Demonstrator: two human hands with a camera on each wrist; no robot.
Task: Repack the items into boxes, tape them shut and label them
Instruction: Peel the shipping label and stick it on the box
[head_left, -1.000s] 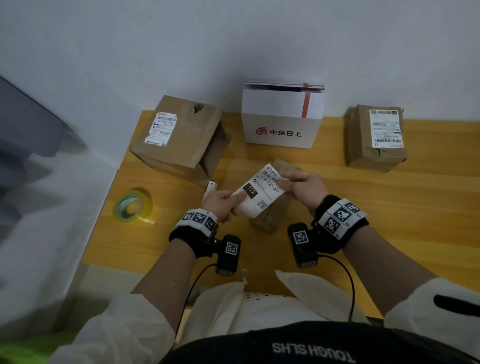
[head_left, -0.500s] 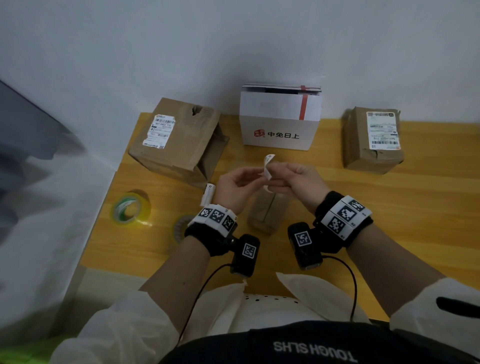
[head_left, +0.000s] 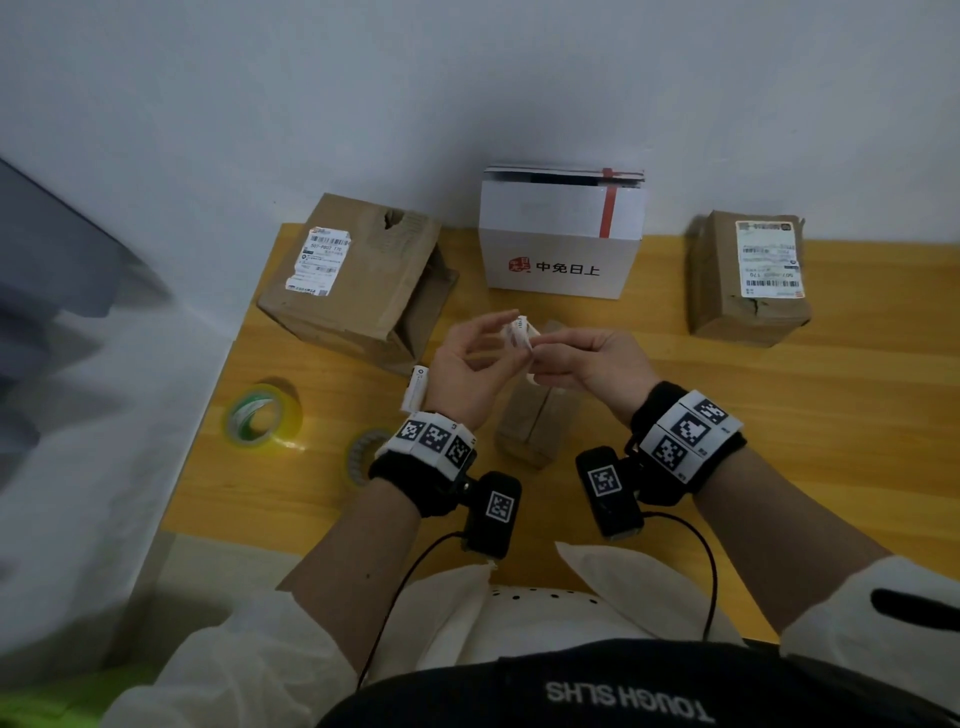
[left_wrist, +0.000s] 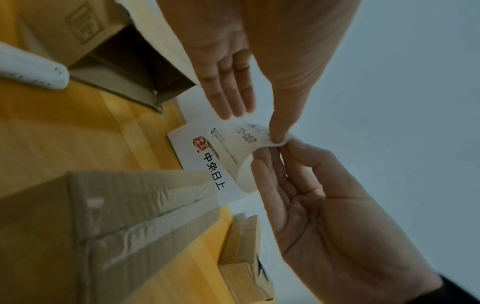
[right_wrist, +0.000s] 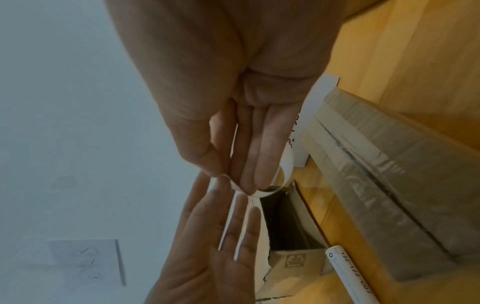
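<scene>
Over a yellow wooden table (head_left: 779, 415) against a white wall (head_left: 467, 78), the left hand (head_left: 462, 374) and the right hand (head_left: 597, 364) each pinch one curled label (head_left: 519, 332).

Small parcel-packing station, likely plain room or home corner. Yellow wooden tabletop (head_left: 779, 415) pushed against bare white wall (head_left: 467, 78). Brown cardboard boxes with printed barcode shipping labels (head_left: 358, 270) (head_left: 748, 275), white carton with red stripe and Chinese lettering (head_left: 563, 234), yellow-green rolls of packing tape (head_left: 262, 418), rolled white label strip (head_left: 414, 387) on tabletop.
</scene>
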